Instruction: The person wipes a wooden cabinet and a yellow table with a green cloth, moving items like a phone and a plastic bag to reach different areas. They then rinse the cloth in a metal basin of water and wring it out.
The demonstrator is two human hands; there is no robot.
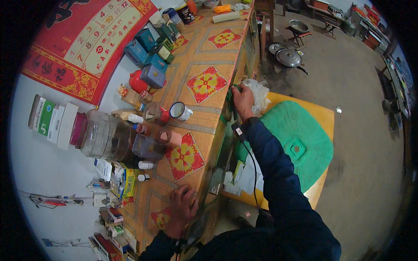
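My right hand presses a dark green cloth against the front edge of the long counter; its fingers are partly hidden. The counter's cover is patterned with red and yellow flowers. Resting on the near part of that cover, my left hand has its fingers slightly bent and apart and seems to hold nothing. A crumpled clear plastic bag lies just beyond my right hand. Under my right forearm, a green mesh food cover sits on a yellow table. A black cable hangs from my right wrist.
Along the wall stand a big clear jar, a white enamel mug, several tins and small bottles. A red calendar hangs above. On the floor are a lidded pan and a basin on a stool.
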